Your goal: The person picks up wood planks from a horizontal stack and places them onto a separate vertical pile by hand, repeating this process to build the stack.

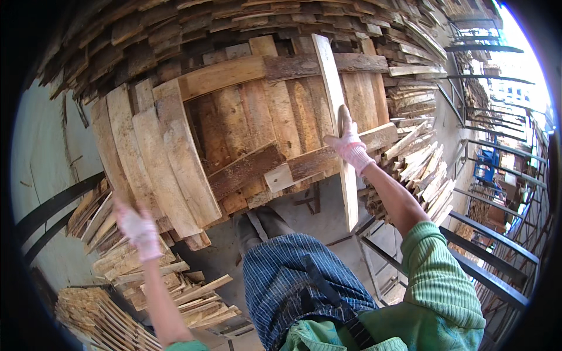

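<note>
My right hand (353, 147), in a whitish-pink work glove, grips a long pale wooden slat (329, 70), its fingers pointing up along the wood. The slat lies crosswise over the right part of a layer of boards, and its near end juts past their edge. My left hand (139, 229), gloved alike, is smeared by motion beside the near ends of the left boards (170, 164); its fingers cannot be made out. Several rough brown boards (249, 111) lie side by side beneath, with a crosswise board (222, 76) on the far side and another (316, 162) nearer me.
Stacked boards (199, 23) fill the far side. Loose wood strips (424, 181) are piled at the right, and more wood pieces (170, 281) at the lower left. Metal frames (497, 275) stand along the right. A pale wall (44, 140) is at the left.
</note>
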A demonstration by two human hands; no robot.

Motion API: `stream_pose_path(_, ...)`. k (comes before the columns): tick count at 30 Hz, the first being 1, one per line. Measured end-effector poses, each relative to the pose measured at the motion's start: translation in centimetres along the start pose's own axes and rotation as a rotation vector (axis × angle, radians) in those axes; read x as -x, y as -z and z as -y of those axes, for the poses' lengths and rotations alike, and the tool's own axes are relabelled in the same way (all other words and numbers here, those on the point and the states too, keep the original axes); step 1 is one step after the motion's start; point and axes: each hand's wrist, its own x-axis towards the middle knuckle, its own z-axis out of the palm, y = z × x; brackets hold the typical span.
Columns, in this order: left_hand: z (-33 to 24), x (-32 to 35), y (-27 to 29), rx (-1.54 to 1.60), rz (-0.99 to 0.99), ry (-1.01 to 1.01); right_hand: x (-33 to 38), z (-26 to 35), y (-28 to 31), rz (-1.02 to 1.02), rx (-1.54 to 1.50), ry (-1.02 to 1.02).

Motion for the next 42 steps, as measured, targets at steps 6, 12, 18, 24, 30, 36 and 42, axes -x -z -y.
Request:
stream_pose_path(6,-29.3,13.0,-2.3,0.147,0.346,-0.864,4.9,-7.5,3.7,-0.029,0.211,0.385)
stream_pose_path(12,-40.2,13.1,-13.7,0.037,0.754,-0.787,4.2,-6.3,8.9,-0.074,0.611,0.892)
stream_pose_path(18,-36.2,20.7,-8.6,0.115,0.330,-0.926,2.0,-9.5,7.4,-0.005,0.777,1.261)
stream_pose_path(24,-21.8,25.1,1.5,0.100,0.638,-0.769,-3.1,-12.2,0.1,0.002,0.757,1.307)
stream_pose_path(30,-9.7,25.3,10.0,0.043,0.671,-0.492,-2.7,-12.7,-1.7,-0.211,0.771,1.296)
stream_pose_path(36,-11.2,26.8,10.1,0.299,0.494,0.006,-2.2,-11.7,-2.0,-0.154,0.914,1.264)
stream_pose_path(42,-21.0,17.3,2.6,0.363,0.106,0.142,0.3,-7.8,0.3,0.283,1.027,1.039)
